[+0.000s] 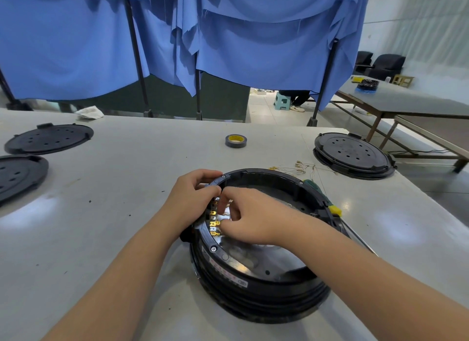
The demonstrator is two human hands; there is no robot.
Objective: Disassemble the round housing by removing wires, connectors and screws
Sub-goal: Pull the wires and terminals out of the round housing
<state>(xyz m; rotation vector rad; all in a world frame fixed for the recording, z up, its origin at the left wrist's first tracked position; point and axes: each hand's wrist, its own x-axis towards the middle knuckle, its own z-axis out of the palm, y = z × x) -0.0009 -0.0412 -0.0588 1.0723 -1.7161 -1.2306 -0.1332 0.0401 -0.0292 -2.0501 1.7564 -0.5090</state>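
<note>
Your right hand [250, 217] pinched at the brass connectors [214, 222] stacked along the round housing [256, 284]'s left inner wall on the worktop [114, 188], directly beside your rim-gripping left hand [193, 196].

Bright, even indoor light falls from overhead onto my pale table [127, 188], which throws back soft white glare patches at the near left, at the right, and in a fainter spot further back. The shiny metal floor inside the round housing [253, 284] mirrors light in hazy streaks. Shadows are soft and short, pooling under my forearms and around the housing's base. My right hand [243, 218] is slightly smeared by motion at the fingertips. The wide lens bends the table edges and the blue curtain [253, 48] outward, and detail softens toward the corners.
</note>
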